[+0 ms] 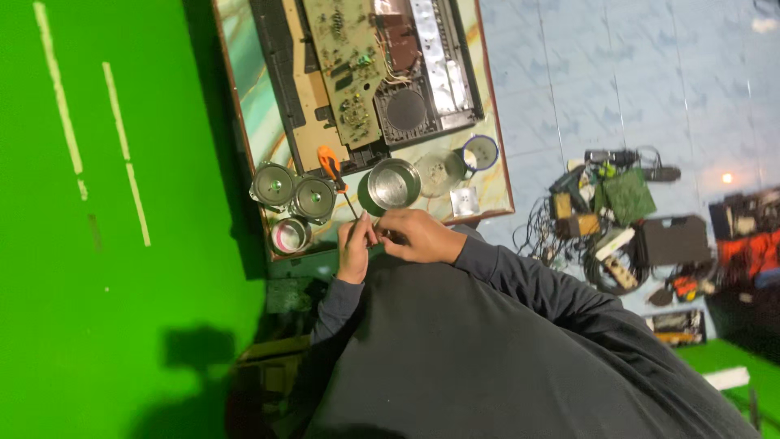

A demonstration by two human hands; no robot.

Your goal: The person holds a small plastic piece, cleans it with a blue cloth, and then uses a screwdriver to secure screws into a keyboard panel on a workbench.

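My left hand [354,246] and my right hand [418,236] meet at the near edge of a small marble-patterned table [492,184]. Their fingers are curled together around something small and dark that I cannot make out. An orange-handled screwdriver [331,169] lies just beyond them, its thin shaft pointing at my left hand's fingertips. A round metal bowl [392,184] stands right behind my hands. Both forearms are in dark grey sleeves.
Two round speaker drivers [274,185] [314,197] and a tape roll [290,235] sit at the table's left. An opened black device with a circuit board [349,65] fills the far part. A clear lid [439,172], a blue-rimmed mug [481,152], and a cable pile [617,215] on the tiled floor lie to the right.
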